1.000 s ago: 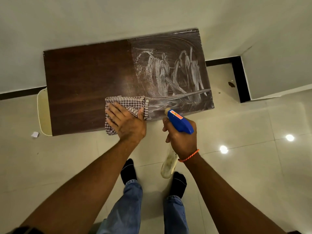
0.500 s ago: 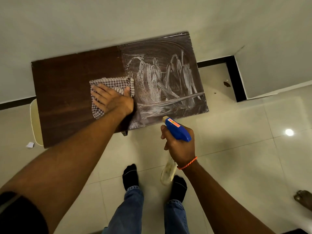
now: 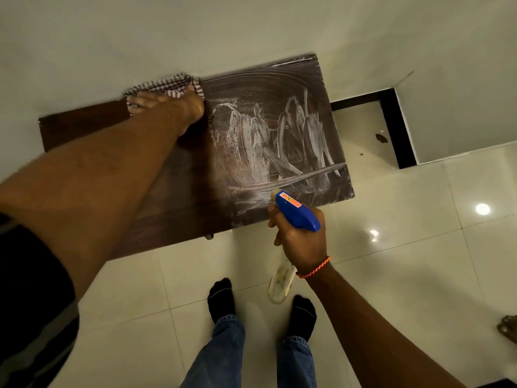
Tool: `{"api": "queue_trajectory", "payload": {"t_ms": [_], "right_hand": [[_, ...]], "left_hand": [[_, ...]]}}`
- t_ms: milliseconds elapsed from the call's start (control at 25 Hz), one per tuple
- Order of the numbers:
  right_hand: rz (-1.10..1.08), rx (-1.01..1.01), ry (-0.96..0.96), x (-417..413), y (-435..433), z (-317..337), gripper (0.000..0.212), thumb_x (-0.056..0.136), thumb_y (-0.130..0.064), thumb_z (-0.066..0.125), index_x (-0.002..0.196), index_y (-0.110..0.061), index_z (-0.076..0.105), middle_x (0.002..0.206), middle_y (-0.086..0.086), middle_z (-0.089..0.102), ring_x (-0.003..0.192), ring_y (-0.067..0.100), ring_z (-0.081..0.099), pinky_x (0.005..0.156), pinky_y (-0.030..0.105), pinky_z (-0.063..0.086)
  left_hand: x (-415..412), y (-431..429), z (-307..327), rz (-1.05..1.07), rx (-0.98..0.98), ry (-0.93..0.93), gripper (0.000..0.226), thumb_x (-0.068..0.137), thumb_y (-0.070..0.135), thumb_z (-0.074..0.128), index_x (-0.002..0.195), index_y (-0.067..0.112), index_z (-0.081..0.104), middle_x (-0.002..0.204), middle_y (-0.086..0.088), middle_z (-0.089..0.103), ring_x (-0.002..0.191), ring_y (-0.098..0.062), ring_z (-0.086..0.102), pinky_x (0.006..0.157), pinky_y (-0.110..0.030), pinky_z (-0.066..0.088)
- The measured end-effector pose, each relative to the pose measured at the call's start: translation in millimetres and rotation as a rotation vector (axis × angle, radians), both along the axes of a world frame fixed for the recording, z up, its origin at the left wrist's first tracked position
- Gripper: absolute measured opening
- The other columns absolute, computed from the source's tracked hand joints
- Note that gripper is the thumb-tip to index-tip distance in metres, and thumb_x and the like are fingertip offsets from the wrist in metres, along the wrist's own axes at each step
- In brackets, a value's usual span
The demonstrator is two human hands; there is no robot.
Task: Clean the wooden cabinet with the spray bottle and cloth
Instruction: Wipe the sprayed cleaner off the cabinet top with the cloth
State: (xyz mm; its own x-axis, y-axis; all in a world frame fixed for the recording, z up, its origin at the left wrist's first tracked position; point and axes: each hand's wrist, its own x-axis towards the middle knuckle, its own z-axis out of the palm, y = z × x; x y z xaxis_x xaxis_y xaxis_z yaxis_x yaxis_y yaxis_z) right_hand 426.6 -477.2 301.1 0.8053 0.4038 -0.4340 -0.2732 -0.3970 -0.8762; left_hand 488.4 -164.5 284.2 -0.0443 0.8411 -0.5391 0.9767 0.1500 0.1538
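The dark wooden cabinet (image 3: 282, 88) stands against the pale wall, seen from above. Its right half carries white smeared streaks of spray; the left half looks plain dark wood. My left hand (image 3: 173, 107) presses flat on the checked cloth (image 3: 165, 84) at the cabinet's far edge, right by the wall, and is blurred by motion. My right hand (image 3: 302, 242) holds the spray bottle (image 3: 296, 211) by its blue trigger head at the cabinet's near right edge. The clear bottle body hangs down below the hand.
Glossy cream floor tiles (image 3: 405, 261) lie in front of the cabinet, with my feet in black socks (image 3: 222, 299) just below it. A black skirting strip (image 3: 397, 130) frames a wall recess at the right. Another person's foot (image 3: 507, 327) shows at the right edge.
My left hand slid the cloth from the cabinet's near edge across the top to the far edge by the wall. The right hand with the bottle stayed about where it was.
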Motion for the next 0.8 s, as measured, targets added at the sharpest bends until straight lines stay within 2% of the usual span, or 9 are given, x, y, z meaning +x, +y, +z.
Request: {"api": "queue_trajectory", "payload": {"t_ms": [280,520,640,800], "right_hand": [[0.018,0.017,-0.023,0,-9,10,0.023,0.091,-0.015,0.069,0.081,0.006,0.069,0.065,0.022,0.068,0.04,0.014,0.058,0.043,0.018,0.049],[-0.003,0.046,-0.012,-9,-28,19,0.024,0.091,-0.016,0.071,0.079,0.005,0.068,0.065,0.026,0.065,0.04,0.023,0.057,0.042,0.021,0.048],[0.005,0.062,-0.041,-12,-39,23,0.027,0.09,-0.015,0.071,0.073,0.005,0.066,0.063,0.028,0.062,0.041,0.031,0.055,0.043,0.022,0.049],[0.018,0.073,-0.069,-16,-52,28,0.026,0.09,-0.016,0.072,0.072,0.003,0.066,0.062,0.024,0.062,0.043,0.03,0.056,0.044,0.022,0.049]], "left_hand": [[-35,-29,-18,-0.145,0.033,0.003,0.107,0.096,0.075,0.03,0.158,0.002,-0.016,0.167,-0.017,-0.021,0.156,-0.032,-0.017,0.126,-0.046,-0.009],[-89,-114,-36,-0.212,0.01,0.043,0.107,0.093,0.078,0.021,0.156,0.001,-0.022,0.165,-0.02,-0.025,0.155,-0.034,-0.019,0.124,-0.047,-0.01],[-119,-167,-40,-0.222,0.036,0.0,0.107,0.095,0.076,0.027,0.158,0.0,-0.014,0.167,-0.022,-0.016,0.156,-0.035,-0.012,0.125,-0.047,-0.007],[-146,-222,-41,-0.24,0.11,-0.012,0.105,0.095,0.071,0.038,0.159,-0.004,0.001,0.168,-0.026,0.001,0.156,-0.039,0.002,0.124,-0.049,0.0]]}}
